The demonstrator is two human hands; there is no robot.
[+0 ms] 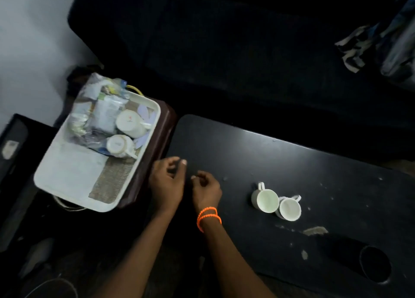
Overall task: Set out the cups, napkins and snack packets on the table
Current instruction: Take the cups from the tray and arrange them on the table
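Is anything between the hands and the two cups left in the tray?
Nothing visible. The left hand hovers beside the white plastic tray; the two upturned white ceramic cups lie uncovered at its near side, clear snack packets behind them.

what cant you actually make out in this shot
- Head view: packets in the tray are a blurred heap under clear plastic; count and napkins unclear.
- Two upside-down cups in the tray: insides hidden.
- Left hand and right hand: curled fingers hide the palms; seemingly empty.
- Sofa: too dark.
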